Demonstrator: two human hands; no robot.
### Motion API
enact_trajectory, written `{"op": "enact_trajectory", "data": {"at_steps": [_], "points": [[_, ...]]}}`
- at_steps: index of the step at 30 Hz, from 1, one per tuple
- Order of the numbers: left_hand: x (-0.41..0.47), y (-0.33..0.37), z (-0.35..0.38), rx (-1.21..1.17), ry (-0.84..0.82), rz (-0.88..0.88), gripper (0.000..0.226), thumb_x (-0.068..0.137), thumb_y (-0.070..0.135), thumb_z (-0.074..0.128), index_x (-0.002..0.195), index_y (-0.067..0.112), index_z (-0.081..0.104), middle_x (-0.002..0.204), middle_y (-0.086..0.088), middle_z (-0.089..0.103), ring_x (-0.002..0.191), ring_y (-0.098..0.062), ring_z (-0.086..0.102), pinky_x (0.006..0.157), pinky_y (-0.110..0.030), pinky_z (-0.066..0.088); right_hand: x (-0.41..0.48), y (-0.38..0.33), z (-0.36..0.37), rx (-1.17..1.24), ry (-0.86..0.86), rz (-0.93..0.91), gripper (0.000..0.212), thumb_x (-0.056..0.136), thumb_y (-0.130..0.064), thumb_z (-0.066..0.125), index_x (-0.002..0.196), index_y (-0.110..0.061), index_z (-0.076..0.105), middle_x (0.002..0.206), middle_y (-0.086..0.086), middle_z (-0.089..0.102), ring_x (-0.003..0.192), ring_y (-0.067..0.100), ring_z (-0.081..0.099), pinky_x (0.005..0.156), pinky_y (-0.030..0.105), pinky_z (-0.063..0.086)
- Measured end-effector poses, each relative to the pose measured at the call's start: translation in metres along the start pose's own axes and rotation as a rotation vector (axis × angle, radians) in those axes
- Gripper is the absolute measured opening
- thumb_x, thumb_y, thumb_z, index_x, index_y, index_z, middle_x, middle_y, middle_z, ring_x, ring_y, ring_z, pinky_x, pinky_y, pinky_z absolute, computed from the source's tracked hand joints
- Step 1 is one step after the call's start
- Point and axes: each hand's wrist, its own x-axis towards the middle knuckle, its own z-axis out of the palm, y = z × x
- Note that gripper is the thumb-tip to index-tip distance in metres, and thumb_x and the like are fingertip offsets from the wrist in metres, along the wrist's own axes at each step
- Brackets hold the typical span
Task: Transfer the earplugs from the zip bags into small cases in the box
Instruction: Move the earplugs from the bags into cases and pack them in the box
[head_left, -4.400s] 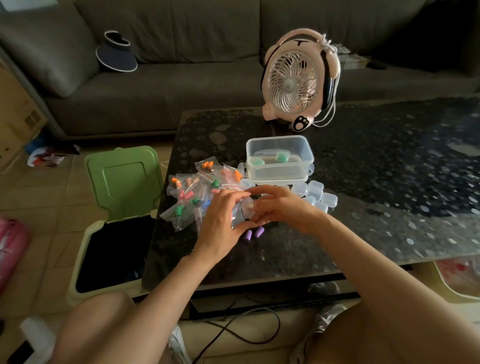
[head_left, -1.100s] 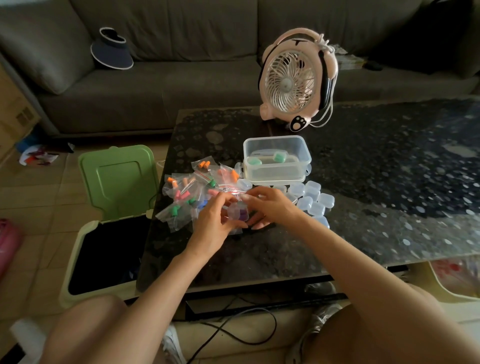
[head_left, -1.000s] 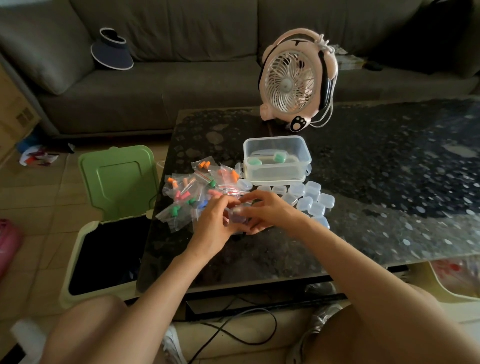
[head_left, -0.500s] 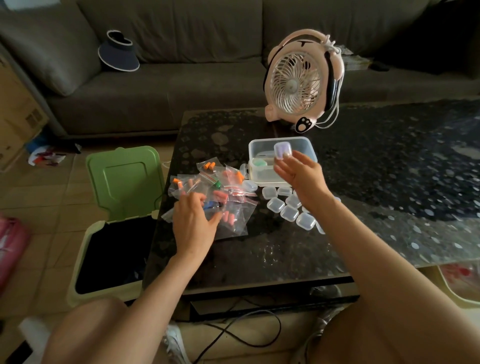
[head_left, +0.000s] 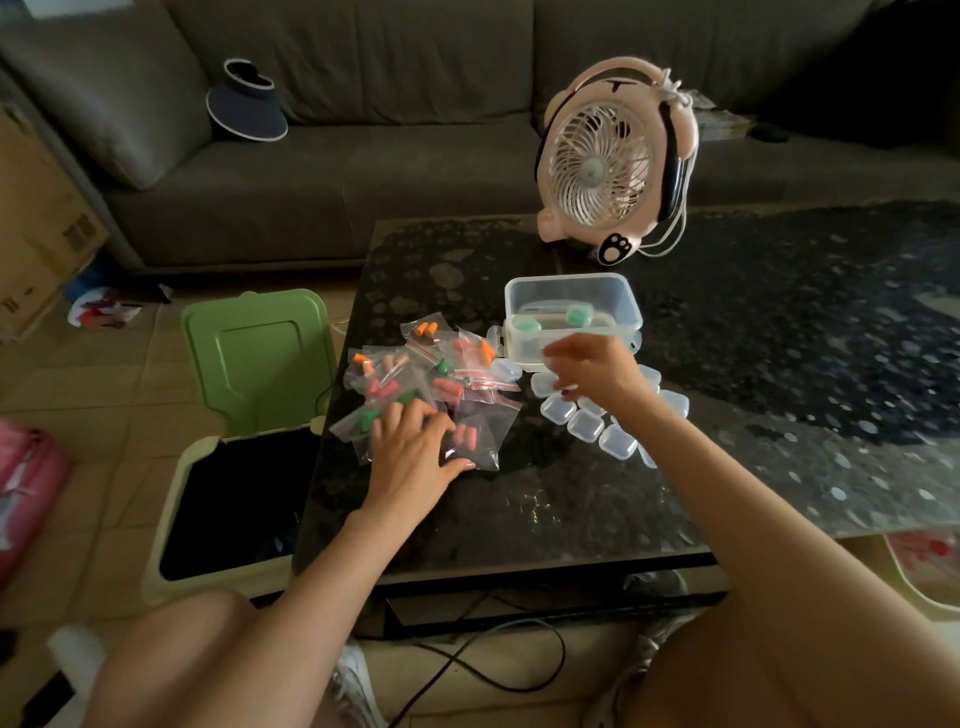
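Earplugs (head_left: 464, 434) in pink, orange and green lie sealed inside a heap of zip bags (head_left: 470, 387) on the dark table (head_left: 519, 514), just left of the clear box (head_left: 632, 312). The left hand (head_left: 413, 449) lies flat on the nearest bags, fingers straight and spread, with the thumb on the edge of the bag holding a pink pair. It presses rather than grips. The right hand (head_left: 592, 371) hovers over the empty small cases (head_left: 584, 423) clustered in front of the box. Its fingers are loosely bent and blurred, so whether it pinches a case cannot be told. Two filled cases (head_left: 524, 325) with green plugs sit in the box. The step in hand looks like choosing one bag and one case. It would go best if the left hand slid a single bag clear of the heap before lifting. The right hand should take a case from the cluster's edge so its neighbours are not scattered.
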Motion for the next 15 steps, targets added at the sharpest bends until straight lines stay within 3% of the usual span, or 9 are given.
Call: {"op": "enact_trajectory", "data": {"at_steps": [2,3,7,9,11,15], "points": [[-0.001,-0.001,-0.001,-0.019,0.034,0.013,0.035,0.067,0.042,0.079,0.087,0.017,0.067,0.094,-0.001,0.057,0.092,-0.025,0.050,0.077,-0.037,0.036,-0.001,0.008,0.007,-0.382,-0.010,-0.080,0.020,0.088,-0.018,0.064,0.106,-0.013,0.069,0.108,0.009,0.069,0.088,0.021,0.063,0.084,0.039,0.053],[-0.002,-0.001,-0.002,-0.041,0.043,0.017,0.029,0.070,0.040,0.078,0.085,0.017,0.067,0.093,0.000,0.058,0.092,-0.025,0.051,0.077,-0.037,0.036,-0.001,0.010,0.010,-0.459,-0.032,-0.090,0.020,0.088,-0.021,0.065,0.106,-0.015,0.069,0.110,0.007,0.068,0.094,0.022,0.063,0.085,0.037,0.052],[0.000,-0.008,-0.011,-0.334,0.154,-0.004,0.012,0.078,0.025,0.074,0.080,0.014,0.070,0.090,0.000,0.062,0.092,-0.018,0.053,0.086,-0.036,0.039,-0.002,0.011,0.016,-0.441,-0.092,-0.098,0.023,0.088,-0.019,0.065,0.110,-0.012,0.068,0.116,0.009,0.065,0.102,0.023,0.060,0.082,0.028,0.047],[0.002,-0.018,-0.021,-0.439,0.292,-0.125,0.010,0.080,0.018,0.071,0.084,0.008,0.071,0.092,-0.005,0.061,0.092,-0.015,0.047,0.085,-0.029,0.037,-0.001,0.011,0.016,-0.447,-0.090,-0.108,0.023,0.088,-0.019,0.066,0.110,-0.012,0.068,0.116,0.010,0.065,0.102,0.023,0.060,0.083,0.029,0.048],[0.008,-0.040,-0.032,-0.397,0.426,-0.315,0.014,0.085,0.016,0.067,0.087,0.003,0.070,0.095,-0.013,0.057,0.090,-0.023,0.047,0.077,-0.028,0.036,-0.001,0.012,0.017,-0.468,-0.093,-0.127,0.024,0.087,-0.019,0.067,0.109,-0.012,0.068,0.115,0.011,0.065,0.102,0.023,0.060,0.082,0.027,0.046],[0.018,-0.103,-0.043,-0.354,0.434,-0.707,0.020,0.093,0.016,0.054,0.097,0.003,0.068,0.107,-0.020,0.056,0.097,-0.034,0.054,0.071,-0.034,0.042,-0.002,0.013,0.019,-0.518,-0.109,-0.154,0.023,0.087,-0.020,0.066,0.110,-0.014,0.068,0.118,0.009,0.064,0.105,0.023,0.058,0.083,0.026,0.044]]}}
